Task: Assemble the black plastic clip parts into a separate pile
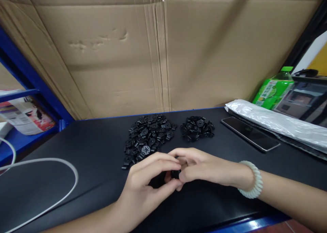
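Note:
My left hand [146,183] and my right hand [201,166] meet at the middle of the black table [89,148], fingers pinched together on a small black plastic part [175,174]. Most of that part is hidden by my fingers. Just beyond my hands lies a large pile of black plastic parts [148,136], some round with holes. A smaller pile of the same black parts [197,127] sits to its right. A pale coiled band [252,178] circles my right wrist.
A phone [250,133] lies face up right of the piles, beside a silvery plastic bag [278,120] and a green bottle [273,90]. A white cable [51,165] loops over the table's left side. Cardboard [158,56] walls the back; blue shelving [28,80] stands left.

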